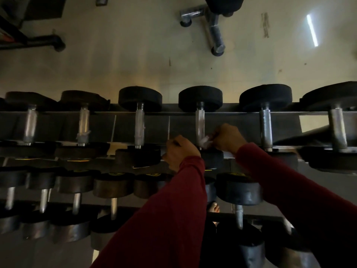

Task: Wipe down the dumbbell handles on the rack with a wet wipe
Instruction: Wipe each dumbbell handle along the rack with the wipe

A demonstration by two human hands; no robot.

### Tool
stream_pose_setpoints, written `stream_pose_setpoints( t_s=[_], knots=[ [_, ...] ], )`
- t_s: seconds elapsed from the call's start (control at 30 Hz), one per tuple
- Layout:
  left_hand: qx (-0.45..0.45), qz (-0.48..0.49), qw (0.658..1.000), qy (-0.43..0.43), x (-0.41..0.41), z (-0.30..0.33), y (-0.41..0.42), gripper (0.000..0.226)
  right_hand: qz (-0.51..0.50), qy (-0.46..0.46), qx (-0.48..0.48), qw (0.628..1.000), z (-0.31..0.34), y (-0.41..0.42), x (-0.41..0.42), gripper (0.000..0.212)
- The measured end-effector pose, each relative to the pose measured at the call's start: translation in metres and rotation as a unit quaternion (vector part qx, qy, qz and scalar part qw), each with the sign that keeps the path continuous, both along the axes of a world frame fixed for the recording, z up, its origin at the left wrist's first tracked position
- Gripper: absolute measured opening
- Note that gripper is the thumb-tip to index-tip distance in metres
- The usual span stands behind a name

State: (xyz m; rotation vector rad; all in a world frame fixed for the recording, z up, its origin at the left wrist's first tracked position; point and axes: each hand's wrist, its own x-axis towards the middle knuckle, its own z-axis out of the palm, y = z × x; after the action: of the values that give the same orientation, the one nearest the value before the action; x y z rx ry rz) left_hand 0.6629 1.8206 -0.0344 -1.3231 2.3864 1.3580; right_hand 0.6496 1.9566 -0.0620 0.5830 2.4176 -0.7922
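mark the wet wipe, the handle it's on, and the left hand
wet wipe [206, 140], head view, on its pale crumpled fold.
dumbbell handle [200, 120], head view, on the knurled mid-shaft.
left hand [180, 152], head view, on its back.

Dim and blurred along the lower rack [222, 215]. Wet wipe [206, 140] mostly hidden behind right hand [228, 139]; near end of handle [200, 123] covered. Left hand [180, 152] fingers out of sight, grip unclear. Rightmost dumbbell [337, 120] cut off by the edge.
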Motion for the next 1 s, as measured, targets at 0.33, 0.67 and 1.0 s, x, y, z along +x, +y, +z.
stream_pose_setpoints(
  t_s=[0.33,0.67,1.0],
  knots=[
    [0.038,0.036,0.998,0.023,0.002,0.008,0.000,0.036,-0.040,0.006,0.018,0.999,-0.005,-0.009,0.004,0.025],
    [0.079,0.098,0.990,0.064,0.005,0.004,-0.001,0.034,0.134,0.147,-0.016,0.980,0.039,-0.039,0.009,0.017],
    [0.073,0.127,0.984,0.105,0.005,-0.004,0.000,0.042,0.270,0.176,0.005,0.947,0.048,-0.022,-0.004,0.013]
  ],
)
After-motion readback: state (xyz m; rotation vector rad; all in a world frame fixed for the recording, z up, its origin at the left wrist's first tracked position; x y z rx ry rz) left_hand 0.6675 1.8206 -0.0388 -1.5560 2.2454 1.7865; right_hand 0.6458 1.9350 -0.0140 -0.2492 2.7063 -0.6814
